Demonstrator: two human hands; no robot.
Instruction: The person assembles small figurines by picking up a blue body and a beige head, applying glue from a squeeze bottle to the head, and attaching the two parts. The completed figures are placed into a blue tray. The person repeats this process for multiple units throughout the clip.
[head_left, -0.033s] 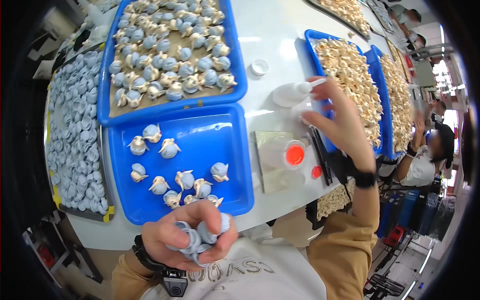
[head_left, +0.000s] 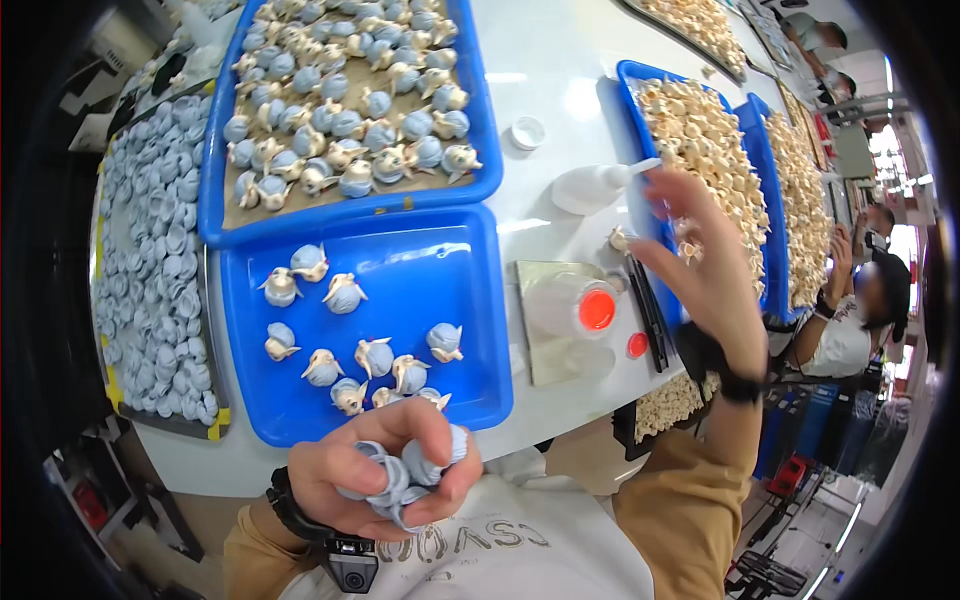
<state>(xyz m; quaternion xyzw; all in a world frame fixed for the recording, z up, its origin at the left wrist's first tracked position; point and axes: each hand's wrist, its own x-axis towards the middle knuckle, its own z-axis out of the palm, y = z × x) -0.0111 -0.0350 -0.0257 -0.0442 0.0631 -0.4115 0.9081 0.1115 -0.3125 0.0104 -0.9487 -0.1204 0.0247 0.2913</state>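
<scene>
My left hand (head_left: 385, 470) is closed around several grey-blue cup-shaped pieces (head_left: 390, 492), close to my body at the near edge of the table. My right hand (head_left: 705, 250) is at the right with thumb and fingers spread, nothing visible between them. It hovers by a white squeeze bottle (head_left: 590, 190) with a narrow nozzle and a blue tray (head_left: 628, 85) heaped with small cream pieces (head_left: 690, 130). One small cream piece (head_left: 620, 238) sits on the table left of the thumb. In front of me, a blue tray (head_left: 420, 250) holds several small figures with blue caps (head_left: 345, 294).
Beyond it, another blue tray (head_left: 212, 190) is crowded with capped figures. Grey-blue pieces (head_left: 150, 270) fill a tray at left. A clear jar with a red-orange top (head_left: 597, 310) stands on a pale pad (head_left: 540, 370), beside black pens (head_left: 650, 315). Another person (head_left: 850, 320) sits at right.
My right hand has moved to the right, away from the bottle. The small cream piece now shows plainly where the thumb was. My left hand keeps its hold.
</scene>
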